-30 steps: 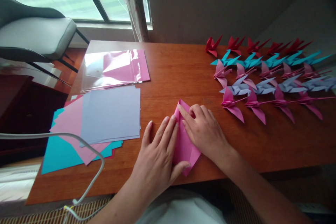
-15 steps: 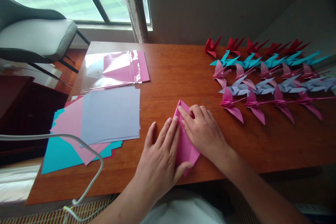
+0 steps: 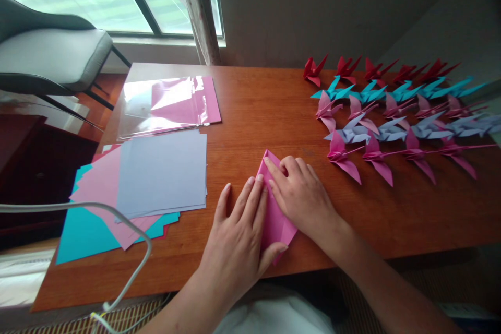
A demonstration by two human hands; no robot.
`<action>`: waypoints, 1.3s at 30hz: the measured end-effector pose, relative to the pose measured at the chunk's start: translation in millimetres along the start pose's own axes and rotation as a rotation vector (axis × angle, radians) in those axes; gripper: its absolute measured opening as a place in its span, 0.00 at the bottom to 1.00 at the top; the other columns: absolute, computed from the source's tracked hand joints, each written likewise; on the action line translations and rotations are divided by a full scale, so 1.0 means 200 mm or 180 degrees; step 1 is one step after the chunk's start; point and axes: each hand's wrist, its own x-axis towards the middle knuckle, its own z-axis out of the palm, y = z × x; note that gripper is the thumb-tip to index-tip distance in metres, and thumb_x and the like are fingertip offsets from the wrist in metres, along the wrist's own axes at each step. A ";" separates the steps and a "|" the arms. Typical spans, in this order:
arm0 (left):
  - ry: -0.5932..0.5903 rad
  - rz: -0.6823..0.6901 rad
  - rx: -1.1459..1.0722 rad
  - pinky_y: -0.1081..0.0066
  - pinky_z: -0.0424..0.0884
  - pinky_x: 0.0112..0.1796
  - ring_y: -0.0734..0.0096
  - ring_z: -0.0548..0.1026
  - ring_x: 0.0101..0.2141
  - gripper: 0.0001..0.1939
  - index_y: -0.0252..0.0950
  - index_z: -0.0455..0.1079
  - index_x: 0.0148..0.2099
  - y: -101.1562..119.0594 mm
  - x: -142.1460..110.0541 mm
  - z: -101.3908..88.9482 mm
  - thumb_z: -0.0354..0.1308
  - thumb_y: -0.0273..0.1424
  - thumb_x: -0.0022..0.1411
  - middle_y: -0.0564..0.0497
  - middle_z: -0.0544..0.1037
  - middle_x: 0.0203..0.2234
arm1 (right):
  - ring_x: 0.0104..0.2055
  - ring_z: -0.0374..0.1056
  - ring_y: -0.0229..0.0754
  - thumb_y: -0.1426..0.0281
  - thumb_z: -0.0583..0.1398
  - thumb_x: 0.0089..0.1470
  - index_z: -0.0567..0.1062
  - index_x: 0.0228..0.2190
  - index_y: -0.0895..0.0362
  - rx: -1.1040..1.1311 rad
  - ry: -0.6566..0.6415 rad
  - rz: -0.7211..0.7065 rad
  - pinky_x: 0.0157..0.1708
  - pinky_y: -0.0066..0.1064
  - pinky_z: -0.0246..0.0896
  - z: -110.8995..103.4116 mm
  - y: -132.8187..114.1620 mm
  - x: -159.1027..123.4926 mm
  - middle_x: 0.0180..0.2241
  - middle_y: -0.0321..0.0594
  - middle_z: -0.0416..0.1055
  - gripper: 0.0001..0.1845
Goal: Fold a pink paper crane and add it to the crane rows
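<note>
A bright pink sheet of origami paper point(image 3: 274, 224), folded into a narrow kite-like shape, lies on the table with its point away from me. My left hand point(image 3: 238, 229) lies flat and open over its left side, fingers spread, the thumb across its lower part. My right hand point(image 3: 303, 195) rests on the right side. Its index finger stretches to the paper's top point and the thumb sits apart below; the other fingers are curled in, with nothing visible between them. Both hands cover much of the paper, so part of the folds is hidden.
Rows of folded paper cranes point(image 3: 391, 130) stand on the right of the wooden table point(image 3: 250, 109). To the left lie fanned paper sheets point(image 3: 162, 172) and a clear packet point(image 3: 170, 107) of pink paper. A white cable point(image 3: 129, 219) loops over the near left; a chair point(image 3: 55, 52) stands beyond.
The view has shifted very slightly, so the table's things sit a little further left. My hands and the pink paper keep the same pose.
</note>
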 end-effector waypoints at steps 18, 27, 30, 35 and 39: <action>0.0101 -0.0019 0.0066 0.53 0.38 0.68 0.54 0.53 0.69 0.41 0.29 0.58 0.70 0.02 -0.03 -0.01 0.44 0.55 0.69 0.44 0.56 0.70 | 0.44 0.61 0.52 0.67 0.53 0.67 0.64 0.65 0.57 -0.0050 -0.0240 0.0113 0.44 0.42 0.59 -0.01 -0.01 0.02 0.42 0.49 0.68 0.27; 0.0098 -0.0089 0.0064 0.50 0.42 0.67 0.50 0.53 0.69 0.42 0.27 0.58 0.70 0.04 -0.01 0.00 0.45 0.56 0.69 0.43 0.57 0.70 | 0.44 0.61 0.52 0.66 0.53 0.67 0.64 0.65 0.57 -0.0056 -0.0219 0.0096 0.43 0.42 0.59 -0.01 -0.01 0.02 0.42 0.49 0.68 0.27; 0.0124 -0.0098 0.0096 0.49 0.44 0.67 0.49 0.54 0.69 0.42 0.27 0.60 0.69 0.04 -0.01 0.00 0.45 0.56 0.68 0.43 0.58 0.69 | 0.44 0.61 0.52 0.66 0.53 0.67 0.64 0.65 0.56 -0.0050 -0.0243 0.0113 0.43 0.42 0.59 -0.01 -0.01 0.02 0.42 0.48 0.68 0.27; 0.0122 -0.0065 0.0140 0.50 0.45 0.66 0.49 0.55 0.68 0.41 0.28 0.61 0.69 0.04 -0.02 0.00 0.44 0.56 0.68 0.43 0.59 0.69 | 0.44 0.62 0.52 0.66 0.53 0.66 0.64 0.65 0.56 -0.0071 -0.0275 0.0150 0.42 0.42 0.60 -0.02 -0.02 0.03 0.43 0.49 0.68 0.27; 0.0104 -0.0071 0.0141 0.50 0.45 0.67 0.49 0.55 0.68 0.41 0.29 0.61 0.69 0.03 -0.02 0.00 0.44 0.56 0.69 0.43 0.59 0.69 | 0.44 0.62 0.52 0.68 0.55 0.65 0.63 0.65 0.57 -0.0117 -0.0310 0.0205 0.42 0.41 0.60 -0.03 -0.03 0.03 0.43 0.49 0.68 0.29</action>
